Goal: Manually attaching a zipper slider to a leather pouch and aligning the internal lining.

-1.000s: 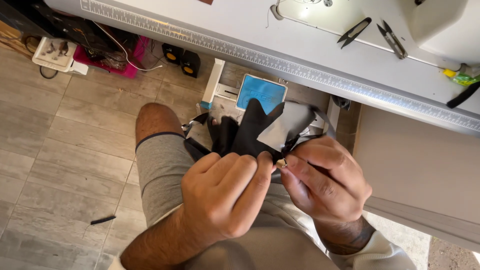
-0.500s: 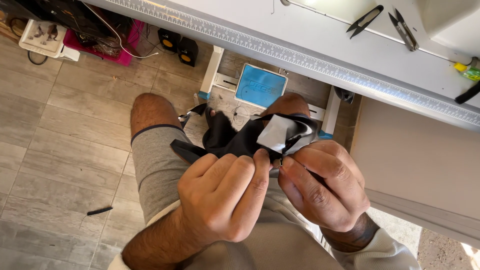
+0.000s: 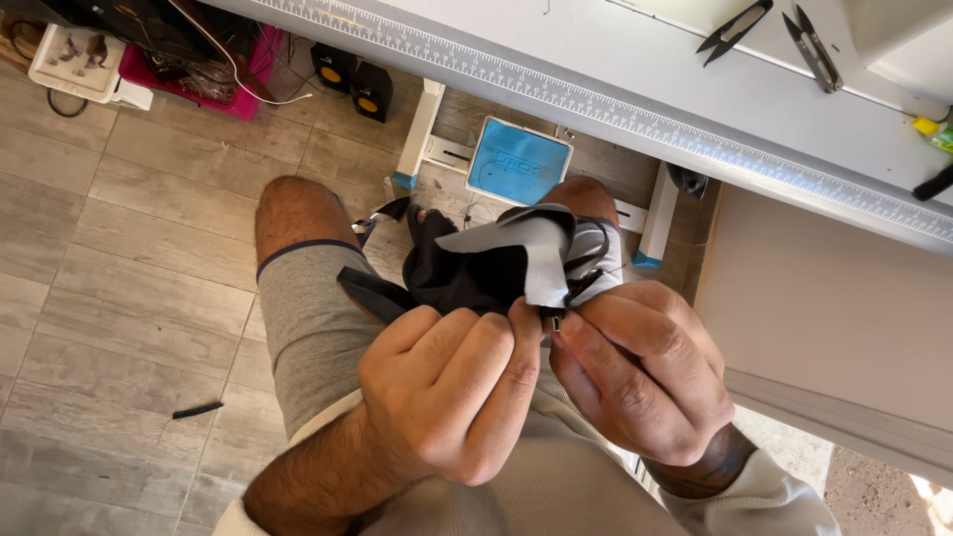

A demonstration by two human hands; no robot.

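Note:
A bundle of black and grey fabric (image 3: 486, 263) lies over my lap, between my knees. My left hand (image 3: 447, 387) pinches the near edge of this fabric with thumb and fingers closed. My right hand (image 3: 640, 367) grips the same edge from the right, its fingertips meeting the left hand's at a small dark metal part (image 3: 552, 321), possibly a zipper piece. A black strap (image 3: 372, 290) trails from the fabric across my left thigh. What lies under my fingers is hidden.
A white work table (image 3: 635, 89) with a ruler strip along its edge runs across the top. Two thread snips (image 3: 735, 27) (image 3: 816, 48) lie on it. A blue foot pedal (image 3: 518, 163) sits on the tiled floor beneath. Cables, speakers and a pink box are at top left.
The view has shifted slightly. The fabric has been turned so more grey lining shows on top. Both hands keep their grip at the same edge.

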